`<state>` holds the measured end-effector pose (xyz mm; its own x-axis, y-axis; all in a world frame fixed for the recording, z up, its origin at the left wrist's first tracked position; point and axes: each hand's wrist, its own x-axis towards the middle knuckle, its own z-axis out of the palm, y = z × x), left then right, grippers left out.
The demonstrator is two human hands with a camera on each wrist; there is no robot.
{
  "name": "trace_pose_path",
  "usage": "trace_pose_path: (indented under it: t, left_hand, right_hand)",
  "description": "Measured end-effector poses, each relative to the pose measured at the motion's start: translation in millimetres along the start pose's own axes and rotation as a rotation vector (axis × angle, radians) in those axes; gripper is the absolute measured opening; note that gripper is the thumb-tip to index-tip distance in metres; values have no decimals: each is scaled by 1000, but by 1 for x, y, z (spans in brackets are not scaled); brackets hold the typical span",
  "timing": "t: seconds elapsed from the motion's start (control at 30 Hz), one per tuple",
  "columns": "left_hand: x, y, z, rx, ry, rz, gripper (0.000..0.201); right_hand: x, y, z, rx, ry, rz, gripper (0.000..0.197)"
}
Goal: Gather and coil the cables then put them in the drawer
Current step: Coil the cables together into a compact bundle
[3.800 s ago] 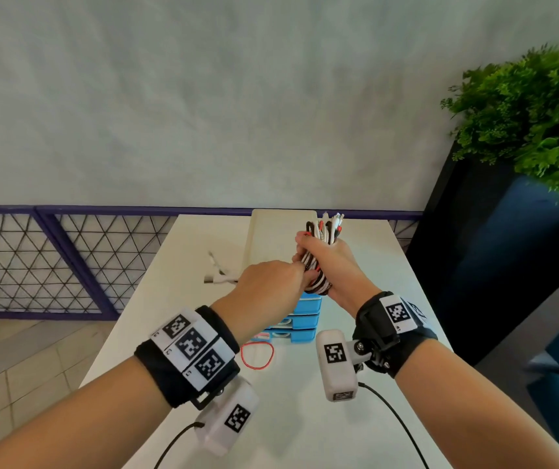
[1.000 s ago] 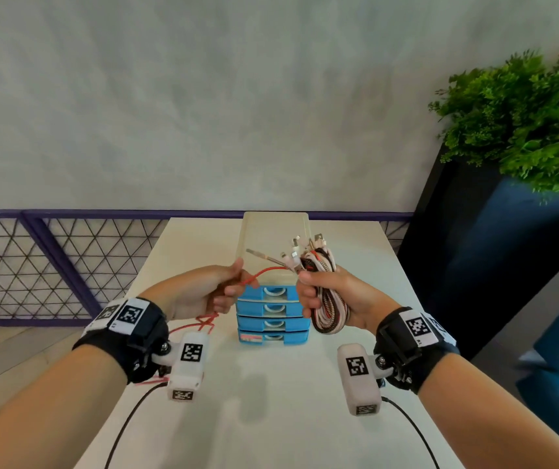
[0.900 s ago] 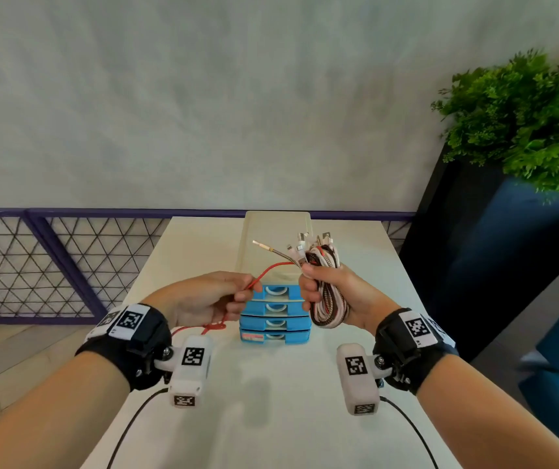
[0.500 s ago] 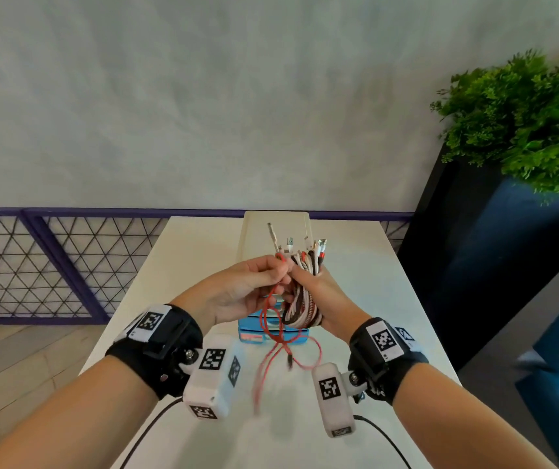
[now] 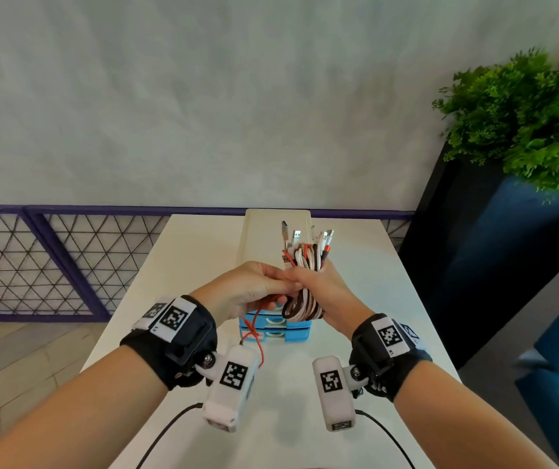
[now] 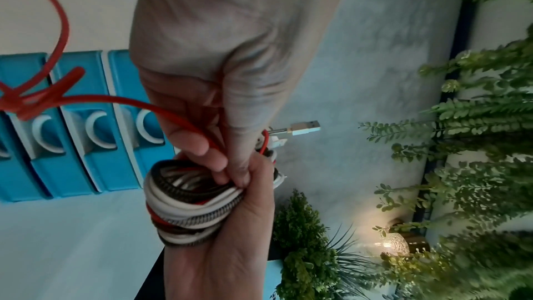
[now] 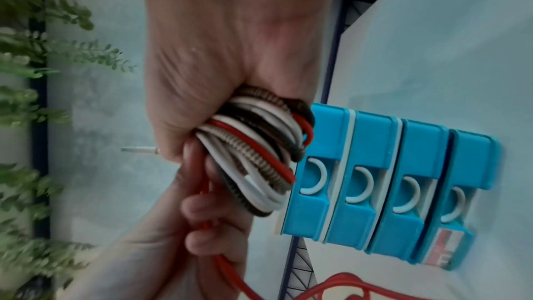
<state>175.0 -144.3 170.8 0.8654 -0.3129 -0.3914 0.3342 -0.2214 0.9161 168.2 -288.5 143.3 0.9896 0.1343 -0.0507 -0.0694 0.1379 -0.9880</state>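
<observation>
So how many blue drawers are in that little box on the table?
4. The blue drawers sit stacked one above another in one unit on the white table, all closed, just beyond the cable bundle. The head view hides the upper ones behind the hands.

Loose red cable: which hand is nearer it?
Left. The left hand pinches the red cable; the right hand grips the cable bundle beside it.
</observation>
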Motion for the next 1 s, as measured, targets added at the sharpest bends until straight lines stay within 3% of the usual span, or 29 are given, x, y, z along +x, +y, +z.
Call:
trace_pose_path:
  t: [0.1, 0.17, 0.27, 0.33, 0.47, 0.57, 0.67, 0.77, 0.9, 0.93, 1.0]
  left_hand:
    - [-4, -1, -1, -16, -45, 29, 11]
    - [-11, -4, -3, -75, -123, 37, 22]
    - [-18, -21, -7, -113, -325, 83, 31]
    - [-18, -38, -9, 47, -390, 156, 33]
    - [-7, -77, -16, 382, -323, 211, 25]
    - [4, -116, -44, 852, -171, 226, 29]
    - [3, -144, -72, 1112, -29, 149, 29]
    - [-2, -162, -89, 1347, -50, -25, 34]
    - [2, -171, -115, 1251, -36, -174, 25]
    - [4, -170, -120, 1203, -40, -156, 31]
    - [7, -151, -117, 1008, -51, -35, 62]
  right_hand:
    - [3, -5, 3, -52, 140, -146, 15]
    - [11, -6, -2, 63, 243, -135, 9]
    - [21, -15, -12, 505, 257, 0, 12]
    - [24, -26, -16, 744, 222, 19, 21]
    - [23, -43, -15, 864, 186, -12, 26]
    - [21, -49, -17, 866, 157, -40, 27]
    - [17, -61, -20, 908, 113, -88, 28]
    - [14, -76, -22, 902, 81, -134, 25]
    - [15, -80, -19, 748, 103, -139, 20]
    - [15, -77, -16, 706, 99, -130, 19]
    - [14, -69, -10, 625, 95, -116, 17]
